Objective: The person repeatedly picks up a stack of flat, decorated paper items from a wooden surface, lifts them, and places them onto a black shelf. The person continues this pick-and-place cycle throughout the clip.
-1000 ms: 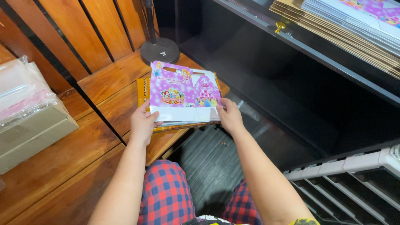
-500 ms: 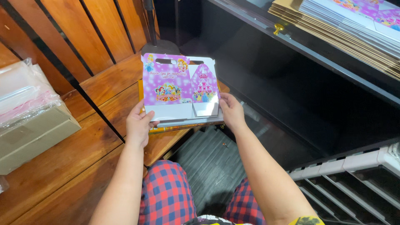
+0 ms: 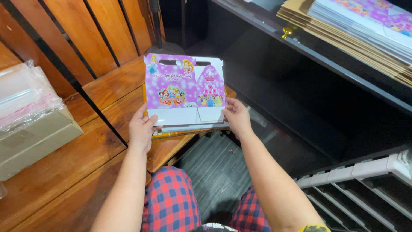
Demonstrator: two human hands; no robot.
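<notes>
Purple flat-folded carton (image 3: 184, 92) stands upright, long axis crosswise, between both hands, left grip (image 3: 141, 129) and right grip (image 3: 236, 118) each closed on a lower corner.

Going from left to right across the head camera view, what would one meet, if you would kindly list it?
Plastic-wrapped box → left hand → flat purple printed carton → right hand → stack of flat cartons on the dark shelf.

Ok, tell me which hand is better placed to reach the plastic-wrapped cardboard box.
Left. The left hand grips the flat pink printed carton on the side nearer the plastic-wrapped cardboard box; the right hand would probably have to cross over.
</notes>
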